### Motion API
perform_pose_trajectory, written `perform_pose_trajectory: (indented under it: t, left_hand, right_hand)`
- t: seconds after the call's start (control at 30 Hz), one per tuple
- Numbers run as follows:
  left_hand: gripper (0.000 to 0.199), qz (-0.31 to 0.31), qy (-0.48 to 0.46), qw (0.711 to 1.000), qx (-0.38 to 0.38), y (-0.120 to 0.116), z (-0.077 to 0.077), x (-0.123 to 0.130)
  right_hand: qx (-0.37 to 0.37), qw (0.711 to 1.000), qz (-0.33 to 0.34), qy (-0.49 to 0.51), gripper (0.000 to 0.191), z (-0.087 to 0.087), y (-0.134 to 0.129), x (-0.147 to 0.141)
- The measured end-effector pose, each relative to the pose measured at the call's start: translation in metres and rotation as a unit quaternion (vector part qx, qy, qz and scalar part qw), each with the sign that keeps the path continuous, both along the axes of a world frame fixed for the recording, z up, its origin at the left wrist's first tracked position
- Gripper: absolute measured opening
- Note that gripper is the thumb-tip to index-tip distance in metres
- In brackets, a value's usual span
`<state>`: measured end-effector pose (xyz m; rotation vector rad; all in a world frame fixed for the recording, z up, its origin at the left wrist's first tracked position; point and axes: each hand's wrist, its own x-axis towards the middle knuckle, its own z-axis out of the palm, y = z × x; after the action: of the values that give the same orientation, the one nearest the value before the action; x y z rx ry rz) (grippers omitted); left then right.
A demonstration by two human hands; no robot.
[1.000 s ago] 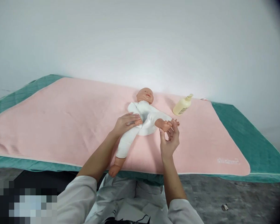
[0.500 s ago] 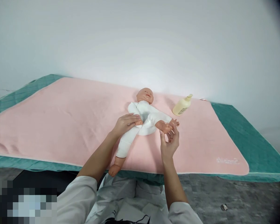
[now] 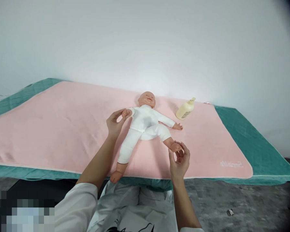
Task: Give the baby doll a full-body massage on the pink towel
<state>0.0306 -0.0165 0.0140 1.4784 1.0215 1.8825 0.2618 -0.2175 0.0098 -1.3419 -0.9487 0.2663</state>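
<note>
A baby doll (image 3: 145, 117) in a white cloth suit lies on its back on the pink mat (image 3: 87, 112), its head toward the wall. My left hand (image 3: 115, 123) is closed on the doll's hand at the left, with that arm drawn out sideways. At the lower right, my right hand (image 3: 180, 161) grips the doll's foot between thumb and fingers, the leg stretched toward me. The doll's other arm rests out to the right on the mat. Its other foot hangs at the front edge.
A pale yellow pump bottle (image 3: 185, 110) stands to the right of the doll. Beneath the pink mat lies a green quilted cover (image 3: 253, 138). A white wall (image 3: 145, 42) rises behind. A small crumpled scrap (image 3: 230, 212) is on the grey floor.
My left hand has moved the doll's arm from across its belly out to the left. My right hand has drawn the foot down toward me, straightening the leg.
</note>
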Motion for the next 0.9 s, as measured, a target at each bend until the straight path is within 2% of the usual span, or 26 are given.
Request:
perform_pose_trajectory:
  t: [0.1, 0.23, 0.37, 0.53, 0.67, 0.9]
  left_hand:
    - [0.038, 0.029, -0.086, 0.996, -0.002, 0.013, -0.001, -0.008]
    - [0.036, 0.083, -0.143, 0.986, -0.030, 0.028, -0.007, -0.021]
    - [0.029, 0.122, -0.199, 0.965, -0.120, 0.034, -0.013, -0.030]
    - [0.013, 0.112, -0.309, 0.919, -0.218, 0.036, -0.016, -0.034]
    - [0.006, 0.106, -0.344, 0.900, -0.248, 0.038, -0.014, -0.035]
    - [0.006, 0.112, -0.354, 0.891, -0.260, 0.041, -0.019, -0.037]
  right_hand:
    - [-0.004, 1.000, 0.000, 0.005, 0.047, -0.008, -0.015, 0.003]
    - [-0.004, 1.000, 0.000, -0.008, 0.046, -0.028, -0.033, 0.006]
    - [-0.023, 0.999, -0.009, -0.045, 0.045, -0.055, -0.051, 0.007]
    - [-0.074, 0.989, -0.005, -0.128, 0.045, -0.084, -0.067, 0.002]
    - [-0.099, 0.980, 0.001, -0.170, 0.047, -0.091, -0.068, -0.005]
    - [-0.108, 0.978, -0.007, -0.180, 0.044, -0.088, -0.067, -0.009]
